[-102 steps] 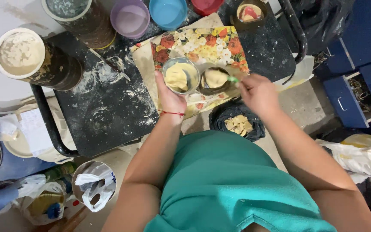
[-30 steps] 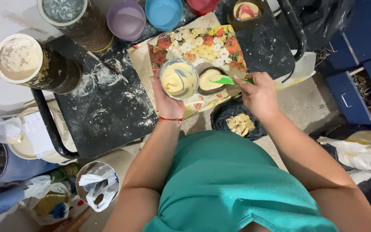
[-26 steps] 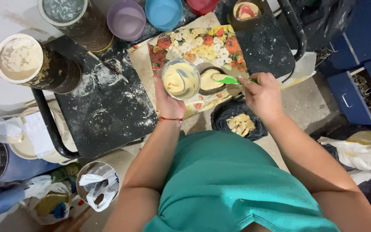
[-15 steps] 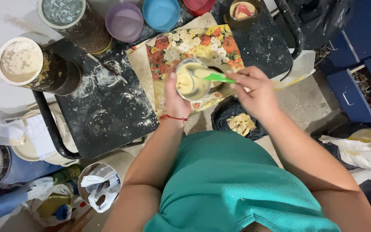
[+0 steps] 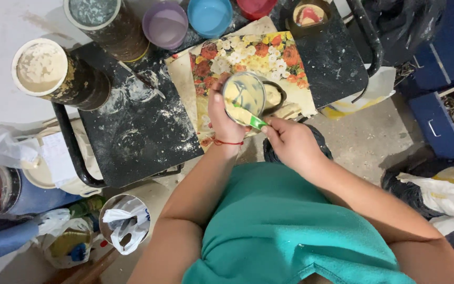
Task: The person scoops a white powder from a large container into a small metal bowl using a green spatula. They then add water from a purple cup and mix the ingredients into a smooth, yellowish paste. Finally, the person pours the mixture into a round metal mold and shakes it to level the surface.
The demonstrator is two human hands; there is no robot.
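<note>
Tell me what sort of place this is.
Likely a makeshift craft or paint workspace: spattered black stools serve as a table, open tins and coloured cups crowd them, and the left hand holds a small tin of cream paint.

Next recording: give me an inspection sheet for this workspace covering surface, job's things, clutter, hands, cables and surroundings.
Surface: black tabletop, dusted and smeared with white powder; a floral-print sheet lies on it.
Job's things: small round cup of pale yellow paste; green-handled tool dipping into it.
Clutter: two paint-stained cans, purple cup, blue cup, red cup along the far edge.
Hands: left hand holds the cup from the side; right hand grips the tool.
Cables: nothing seen.
Surroundings: concrete floor, blue drawers, plastic bags, a bag-lined bin.
</note>
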